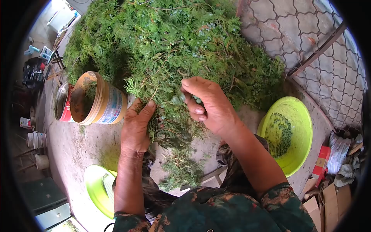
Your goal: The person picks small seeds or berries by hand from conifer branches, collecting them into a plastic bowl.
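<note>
- Between my two hands, at the near edge of the heap, my right hand (210, 106) has its fingers (192, 96) pinched on a small pale green berry or tip of a sprig (178, 98), thumb against forefinger, as if to strip it off.
- Left hand (136, 125) grips the sprig's lower stems, fingers curled into the foliage, steadying it so the pinch has something to pull against.
- I read the sprig as feathery and scaly, conifer-like, soft green with dull bluish berries.
- It is touching the big heap (174, 42) of the same branches on the concrete floor (73, 147), within easy reach.
- Glossy plastic lime bowl (299, 116) sits just right of my forearm, holding a patch of small green pickings.
- Second lime bowl (94, 185) lies by my left elbow.
- Round labelled tub (102, 100) lies tipped on its side, left of the heap.
- Cardboard scraps (328, 197) lie at far right.
</note>
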A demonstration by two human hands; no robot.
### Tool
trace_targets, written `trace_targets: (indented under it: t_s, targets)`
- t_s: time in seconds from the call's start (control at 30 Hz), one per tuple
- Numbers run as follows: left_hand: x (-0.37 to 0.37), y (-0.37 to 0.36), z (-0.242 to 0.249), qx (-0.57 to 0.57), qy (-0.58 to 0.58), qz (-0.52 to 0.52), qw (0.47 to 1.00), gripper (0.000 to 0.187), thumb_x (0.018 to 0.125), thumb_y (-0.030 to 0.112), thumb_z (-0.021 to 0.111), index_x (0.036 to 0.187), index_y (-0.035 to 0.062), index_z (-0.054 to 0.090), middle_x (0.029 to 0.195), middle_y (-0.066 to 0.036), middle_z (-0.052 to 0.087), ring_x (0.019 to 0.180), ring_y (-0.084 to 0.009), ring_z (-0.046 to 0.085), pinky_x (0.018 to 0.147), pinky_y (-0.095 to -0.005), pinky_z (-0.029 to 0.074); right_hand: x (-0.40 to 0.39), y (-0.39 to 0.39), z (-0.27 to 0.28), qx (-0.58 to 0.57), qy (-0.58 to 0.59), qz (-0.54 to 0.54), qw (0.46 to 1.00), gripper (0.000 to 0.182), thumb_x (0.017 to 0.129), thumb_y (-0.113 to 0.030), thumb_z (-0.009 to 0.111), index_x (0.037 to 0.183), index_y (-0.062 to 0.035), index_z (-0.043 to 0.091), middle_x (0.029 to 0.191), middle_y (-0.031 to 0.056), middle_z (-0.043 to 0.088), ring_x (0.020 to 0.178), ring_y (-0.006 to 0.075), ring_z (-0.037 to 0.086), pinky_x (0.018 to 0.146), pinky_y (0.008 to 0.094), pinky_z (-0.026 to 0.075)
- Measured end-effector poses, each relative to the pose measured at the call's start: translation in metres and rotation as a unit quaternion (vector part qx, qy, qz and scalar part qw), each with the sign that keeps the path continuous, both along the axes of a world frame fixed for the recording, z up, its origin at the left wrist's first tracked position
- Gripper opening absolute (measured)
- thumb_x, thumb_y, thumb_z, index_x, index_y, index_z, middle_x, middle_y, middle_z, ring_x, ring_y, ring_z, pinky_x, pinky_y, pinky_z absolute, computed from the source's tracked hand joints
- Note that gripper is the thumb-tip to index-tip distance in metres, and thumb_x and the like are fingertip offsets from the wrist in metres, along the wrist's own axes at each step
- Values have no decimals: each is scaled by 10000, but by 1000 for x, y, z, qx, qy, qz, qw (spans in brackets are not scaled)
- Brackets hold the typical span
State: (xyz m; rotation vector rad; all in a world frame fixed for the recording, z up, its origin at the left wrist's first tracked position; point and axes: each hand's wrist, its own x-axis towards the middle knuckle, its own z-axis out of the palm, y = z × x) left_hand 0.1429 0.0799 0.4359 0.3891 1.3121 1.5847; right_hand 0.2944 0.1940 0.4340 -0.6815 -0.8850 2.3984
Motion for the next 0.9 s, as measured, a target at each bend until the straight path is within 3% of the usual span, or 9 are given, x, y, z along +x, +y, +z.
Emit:
trace_targets:
  t_s: [0.07,0.13,0.27,0.4,0.47,0.5,0.57,0.63,0.9]
  targets:
    - [-1,0,1,1,16,-19,1000,185,904,96,555,1075,26,554,912,-41,632,767,-114,610,634,-237,511,0,0,0,4,-17,-8,1000,182,873,-223,597,865,-48,545,657,13,514,425,35,370,334,198,259]
    - [3,2,1,12,21,4,1000,170,901,88,556,1062,32,560,903,-38,634,763,-114,612,633,-237,513,-2,-3,-6,98,-82,41,991,228,888,-272,601,831,-60,538,622,-10,494,421,25,363,337,192,256]
    - [-2,-1,-5,37,36,40,998,163,885,66,575,1045,38,570,916,-37,640,774,-115,618,647,-241,521,-3,-8,-2,117,-98,23,988,205,908,-243,577,922,-40,560,688,-7,505,417,9,339,346,177,240]
    - [-5,-2,2,23,28,42,998,186,871,50,589,1055,37,571,932,-41,642,792,-117,618,665,-246,520,3,-5,0,90,-82,63,991,238,939,-253,517,1002,-26,555,700,16,515,418,16,335,350,178,242]
    - [-1,0,8,20,32,62,997,195,855,58,608,1046,59,570,856,-6,639,679,-80,608,517,-203,504,4,-5,2,89,-90,98,987,248,947,-252,498,1035,-25,546,707,28,522,418,18,333,351,178,244]
    - [-2,0,7,20,32,61,997,195,855,58,608,1046,59,570,856,-6,639,679,-80,608,517,-203,504,4,-6,2,63,-82,109,989,258,951,-251,486,1064,-24,532,716,41,529,419,21,333,352,179,247]
    - [-5,-2,4,37,32,64,997,170,865,45,594,1034,39,579,940,-48,642,798,-126,620,689,-250,514,4,-6,2,37,-74,120,989,271,954,-251,475,1093,-22,518,725,55,536,420,24,333,353,181,250]
    - [-3,-1,4,43,39,66,996,168,862,48,599,1030,45,582,927,-41,642,778,-115,614,671,-244,509,5,-4,1,-26,-36,127,991,292,954,-253,475,1119,-13,498,743,81,552,420,30,339,354,183,255]
    - [3,-2,7,30,198,52,978,117,856,68,623,967,85,591,822,15,622,671,-48,546,548,-197,451,5,-5,-3,-79,-37,118,989,239,928,-249,522,1024,-31,539,802,92,569,419,29,345,354,184,259]
